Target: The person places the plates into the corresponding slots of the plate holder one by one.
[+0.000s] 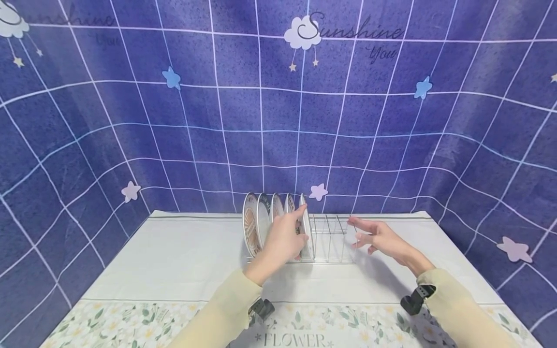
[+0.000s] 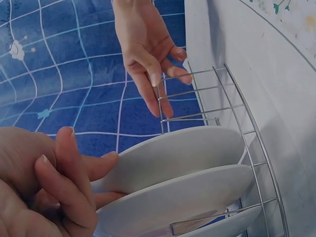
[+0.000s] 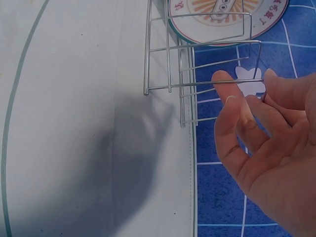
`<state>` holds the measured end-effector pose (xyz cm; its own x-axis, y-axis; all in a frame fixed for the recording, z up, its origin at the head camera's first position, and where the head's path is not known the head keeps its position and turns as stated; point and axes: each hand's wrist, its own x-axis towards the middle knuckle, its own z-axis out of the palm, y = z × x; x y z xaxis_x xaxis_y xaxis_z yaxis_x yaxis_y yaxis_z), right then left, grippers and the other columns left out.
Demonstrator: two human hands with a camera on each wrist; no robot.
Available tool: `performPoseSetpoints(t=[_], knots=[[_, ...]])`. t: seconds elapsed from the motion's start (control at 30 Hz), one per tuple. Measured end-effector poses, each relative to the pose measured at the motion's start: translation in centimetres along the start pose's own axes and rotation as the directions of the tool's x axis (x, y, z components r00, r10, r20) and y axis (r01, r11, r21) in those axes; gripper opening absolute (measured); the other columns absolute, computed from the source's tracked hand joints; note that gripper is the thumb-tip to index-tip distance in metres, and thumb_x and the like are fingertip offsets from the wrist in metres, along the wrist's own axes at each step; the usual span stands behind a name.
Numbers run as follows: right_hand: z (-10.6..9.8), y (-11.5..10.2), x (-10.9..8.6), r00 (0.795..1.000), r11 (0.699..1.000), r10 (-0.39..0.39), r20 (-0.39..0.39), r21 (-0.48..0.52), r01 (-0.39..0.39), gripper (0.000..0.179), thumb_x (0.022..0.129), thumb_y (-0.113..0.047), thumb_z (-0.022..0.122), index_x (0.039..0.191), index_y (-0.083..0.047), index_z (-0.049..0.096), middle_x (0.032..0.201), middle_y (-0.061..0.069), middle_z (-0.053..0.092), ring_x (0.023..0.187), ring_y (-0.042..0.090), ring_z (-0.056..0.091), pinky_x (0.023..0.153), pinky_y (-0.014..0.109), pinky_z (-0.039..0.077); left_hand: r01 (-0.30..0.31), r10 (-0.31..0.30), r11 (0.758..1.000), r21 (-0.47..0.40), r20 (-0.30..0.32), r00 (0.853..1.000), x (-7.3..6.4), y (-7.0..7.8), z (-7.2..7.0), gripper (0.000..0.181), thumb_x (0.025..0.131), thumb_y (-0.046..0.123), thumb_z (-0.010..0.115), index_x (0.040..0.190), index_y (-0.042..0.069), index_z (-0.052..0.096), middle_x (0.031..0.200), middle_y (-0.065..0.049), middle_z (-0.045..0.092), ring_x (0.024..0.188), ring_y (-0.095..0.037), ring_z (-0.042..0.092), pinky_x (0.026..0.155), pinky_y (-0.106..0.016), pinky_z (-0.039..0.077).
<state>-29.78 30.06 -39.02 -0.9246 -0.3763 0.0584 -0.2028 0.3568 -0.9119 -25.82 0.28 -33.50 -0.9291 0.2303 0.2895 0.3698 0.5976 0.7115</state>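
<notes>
Several round patterned plates [image 1: 251,224] stand on edge in the left part of a wire dish rack [image 1: 330,263]. My left hand [image 1: 283,237] holds the rightmost plate [image 1: 308,223] by its rim, one finger reaching along the top edge. The left wrist view shows fingers on both sides of that plate's white back [image 2: 182,153]. At the rack's right end, my right hand [image 1: 383,239] pinches the end wire between thumb and fingers. The right wrist view shows this grip, with the hand [image 3: 266,128] beside the rack's wire corner.
The rack stands on a white tabletop [image 1: 183,256] near its back edge, with a floral printed strip [image 1: 143,319] along the front. A blue gridded curtain [image 1: 278,111] with stars and clouds hangs behind and at both sides.
</notes>
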Motion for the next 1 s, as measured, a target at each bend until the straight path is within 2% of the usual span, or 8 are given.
performPoseSetpoints(t=[0.1,0.2,0.33,0.53,0.63,0.77,0.9,1.0], knots=[[0.1,-0.1,0.0,1.000,1.000,0.002,0.002,0.005,-0.002,0.067,0.104,-0.009,0.064,0.162,0.003,0.033,0.166,0.020,0.031,0.105,0.040,0.072,0.066,0.033,0.058,-0.012,0.012,1.000,0.000,-0.014,1.000,-0.2,-0.1,0.1,0.083,0.085,-0.007,0.079,0.160,0.009,0.045,0.099,-0.017,0.074,0.038,-0.011,0.059,0.037,-0.028,0.052],[0.2,-0.1,-0.1,1.000,1.000,0.005,0.005,0.003,-0.005,0.066,0.105,-0.010,0.063,0.161,0.003,0.033,0.166,0.020,0.031,0.107,0.040,0.071,0.068,0.035,0.059,-0.030,0.030,0.999,0.018,-0.027,0.999,-0.3,-0.1,0.2,0.081,0.086,-0.008,0.079,0.158,0.005,0.046,0.071,-0.002,0.063,0.037,-0.009,0.058,0.036,-0.027,0.051],[0.1,-0.2,-0.1,1.000,1.000,-0.001,0.012,-0.009,0.001,0.064,0.107,-0.013,0.061,0.162,0.003,0.032,0.166,0.021,0.030,0.108,0.040,0.071,0.071,0.039,0.060,-0.038,0.039,0.999,0.028,-0.034,0.999,-0.5,0.1,0.2,0.078,0.087,-0.007,0.077,0.158,0.004,0.046,0.058,0.003,0.058,0.037,-0.009,0.057,0.036,-0.026,0.050],[0.2,-0.3,-0.2,1.000,1.000,-0.001,0.011,-0.011,0.001,0.064,0.107,-0.013,0.061,0.161,0.005,0.031,0.166,0.022,0.030,0.107,0.042,0.071,0.072,0.040,0.061,-0.075,0.079,0.994,0.078,-0.057,0.995,-1.2,0.2,0.0,0.073,0.088,-0.004,0.078,0.156,0.003,0.050,0.061,0.006,0.058,0.039,-0.007,0.052,0.036,-0.023,0.047],[0.2,-0.2,-0.2,1.000,1.000,0.003,0.013,-0.006,-0.003,0.065,0.107,-0.013,0.061,0.161,0.006,0.031,0.166,0.022,0.031,0.106,0.042,0.071,0.073,0.040,0.061,-0.084,0.088,0.993,0.087,-0.043,0.995,-2.0,0.2,-0.3,0.069,0.092,-0.001,0.076,0.156,0.004,0.050,0.060,0.005,0.058,0.042,-0.008,0.048,0.036,-0.022,0.044],[0.2,-0.1,-0.3,1.000,1.000,-0.005,0.007,-0.003,0.005,0.065,0.107,-0.013,0.061,0.162,0.004,0.030,0.165,0.023,0.032,0.105,0.039,0.072,0.073,0.040,0.062,-0.089,0.091,0.994,0.058,-0.034,0.995,-3.4,0.3,-1.1,0.064,0.094,0.004,0.076,0.154,0.005,0.053,0.073,-0.003,0.071,0.043,-0.009,0.050,0.036,-0.023,0.044],[0.2,-0.1,-0.4,1.000,1.000,-0.019,-0.001,0.006,0.019,0.066,0.107,-0.012,0.061,0.163,0.003,0.030,0.163,0.025,0.035,0.104,0.038,0.073,0.071,0.038,0.062,-0.087,0.088,0.996,0.020,-0.049,0.995,-5.0,-0.1,-2.4,0.055,0.095,0.009,0.078,0.147,0.003,0.060,0.087,-0.005,0.076,0.043,-0.009,0.053,0.037,-0.025,0.048],[0.3,-0.2,-0.4,1.000,1.000,-0.019,-0.005,0.013,0.019,0.066,0.107,-0.012,0.061,0.163,0.003,0.028,0.162,0.028,0.036,0.104,0.038,0.073,0.070,0.036,0.061,-0.069,0.068,0.998,-0.010,-0.039,0.997,-6.2,-1.2,-3.5,0.046,0.097,0.012,0.075,0.140,0.002,0.065,0.084,-0.004,0.075,0.040,-0.009,0.053,0.036,-0.026,0.049]])
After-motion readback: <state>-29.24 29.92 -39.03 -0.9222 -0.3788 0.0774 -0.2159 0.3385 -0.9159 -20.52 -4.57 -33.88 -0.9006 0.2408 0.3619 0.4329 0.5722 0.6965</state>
